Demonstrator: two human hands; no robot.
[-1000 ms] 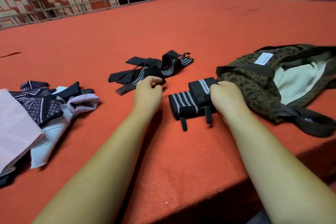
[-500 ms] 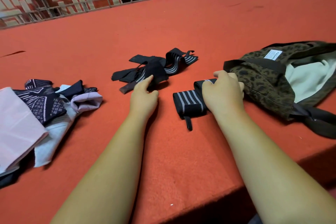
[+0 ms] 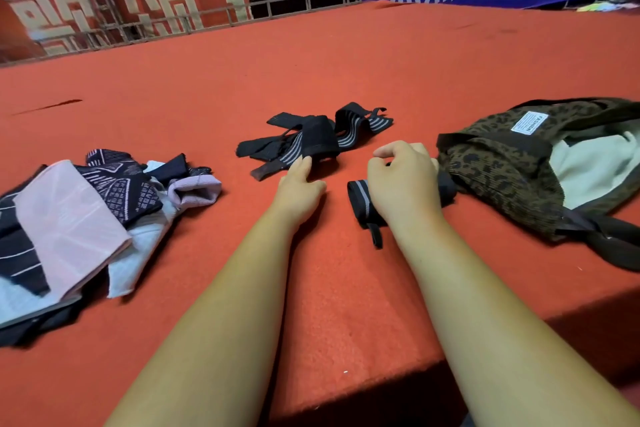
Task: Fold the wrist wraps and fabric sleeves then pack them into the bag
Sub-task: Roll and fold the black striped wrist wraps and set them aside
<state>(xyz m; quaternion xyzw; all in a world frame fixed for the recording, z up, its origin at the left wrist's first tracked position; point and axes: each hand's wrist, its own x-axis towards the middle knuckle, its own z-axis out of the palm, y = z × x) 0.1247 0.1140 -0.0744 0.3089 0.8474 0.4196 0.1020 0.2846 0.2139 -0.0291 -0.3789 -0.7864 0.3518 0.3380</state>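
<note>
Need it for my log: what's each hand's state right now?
Left hand: open, fingertips touching the loose wraps.
Right hand: gripping the folded wraps.

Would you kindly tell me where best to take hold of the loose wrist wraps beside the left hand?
Probably the brownish strap end jutting from the near left of the tangle, approached from the near side by the left hand. It lies flat and free on the carpet, whereas the striped bands are folded over each other.
</note>
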